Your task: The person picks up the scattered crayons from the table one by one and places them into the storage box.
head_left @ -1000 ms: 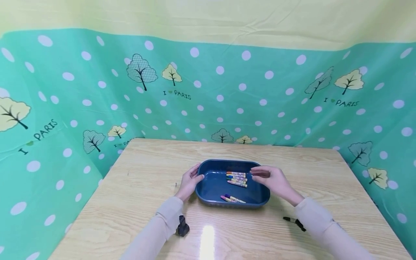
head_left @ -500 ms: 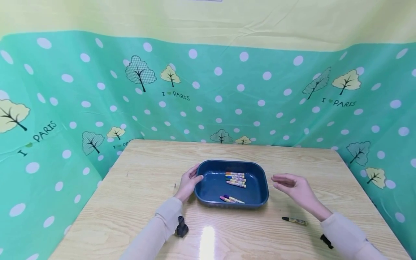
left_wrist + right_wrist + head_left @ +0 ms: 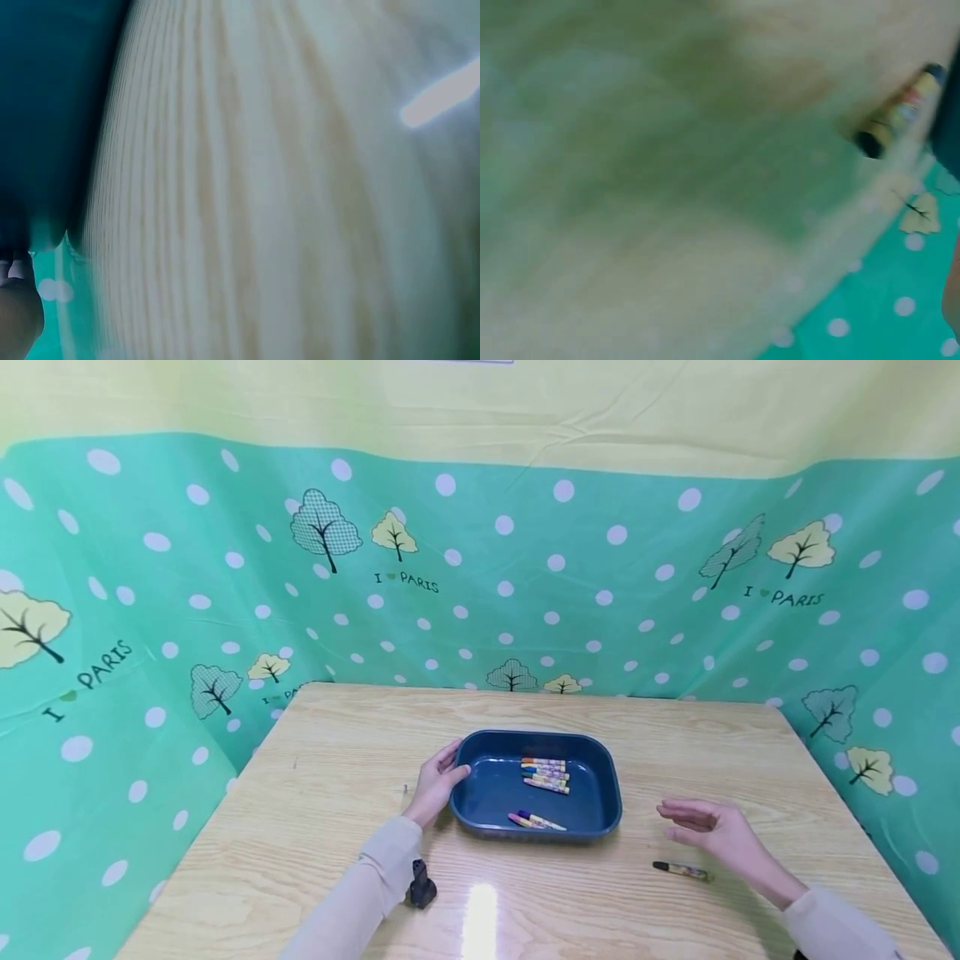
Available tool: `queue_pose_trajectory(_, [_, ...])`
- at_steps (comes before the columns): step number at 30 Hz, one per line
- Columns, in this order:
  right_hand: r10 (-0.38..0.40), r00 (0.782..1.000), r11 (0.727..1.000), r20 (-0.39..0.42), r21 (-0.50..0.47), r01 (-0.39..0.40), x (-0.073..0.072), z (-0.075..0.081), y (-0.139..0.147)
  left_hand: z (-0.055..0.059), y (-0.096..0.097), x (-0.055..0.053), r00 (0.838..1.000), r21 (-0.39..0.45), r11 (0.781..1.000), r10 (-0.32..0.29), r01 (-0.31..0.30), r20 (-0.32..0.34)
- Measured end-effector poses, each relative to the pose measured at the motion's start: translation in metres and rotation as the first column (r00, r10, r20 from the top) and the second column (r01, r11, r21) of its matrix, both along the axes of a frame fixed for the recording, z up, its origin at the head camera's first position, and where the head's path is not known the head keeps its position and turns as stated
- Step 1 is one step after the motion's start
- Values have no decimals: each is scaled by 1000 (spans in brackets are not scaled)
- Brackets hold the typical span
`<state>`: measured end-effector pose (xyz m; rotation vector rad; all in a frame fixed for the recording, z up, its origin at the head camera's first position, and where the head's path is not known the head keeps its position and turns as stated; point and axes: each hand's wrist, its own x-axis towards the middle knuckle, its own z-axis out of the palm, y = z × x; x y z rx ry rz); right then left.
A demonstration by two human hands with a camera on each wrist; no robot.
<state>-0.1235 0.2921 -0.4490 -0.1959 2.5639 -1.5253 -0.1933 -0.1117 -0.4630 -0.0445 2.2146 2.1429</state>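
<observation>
A dark blue tray (image 3: 495, 833) with rounded corners stands on the table. My left hand (image 3: 435, 783) grips its left end, thumb over the rim and fingers outside. Inside, several wrapped crayons (image 3: 546, 774) lie side by side near the back right. A pink and a purple crayon (image 3: 536, 821) lie along the front wall. Right of the tray, my right hand (image 3: 712, 833) hovers with fingers loosely bent and nothing held. Just below it a black crayon (image 3: 682, 871) in a yellowish wrapper lies on the wood; this crayon (image 3: 900, 112) also shows in the right wrist view.
The pale wooden table (image 3: 360, 727) meets a green polka-dot curtain (image 3: 420, 635) at its back and sides. A small black device (image 3: 422, 885) is at the left sleeve. Glare (image 3: 480, 918) marks the table's front.
My right hand has come out from over the tray, moving right and then down toward the black crayon, whose whole length now shows. The left hand and tray stay in place.
</observation>
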Motion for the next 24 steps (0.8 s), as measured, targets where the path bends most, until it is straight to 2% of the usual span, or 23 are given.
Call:
queue_pose_trajectory(5, [6,996,1000,93,3,-6,7,-16,8,1,-1,0,1000,-2,1000,2,-2,1])
queue_pose_trajectory(9, [50,987,999,151,1,-50,13,-27,15,0,0,0,1000,-8,1000,4,-4,-1])
queue_pose_trajectory(12, [70,985,997,158,7,-73,18,-33,21,-6,0,-3,1000,-5,1000,0,0,-1])
queue_pose_trajectory(18, [80,980,996,183,10,-83,23,-36,30,-27,-3,-13,1000,19,1000,8,-8,-5])
queue_pose_trajectory(20, [90,979,996,181,12,-93,25,-37,31,-30,-4,-15,1000,21,1000,18,-18,-3])
queue_pose_trajectory(24, [101,988,990,116,83,-111,28,-39,31,-32,-4,-16,1000,4,1000,24,-24,-5])
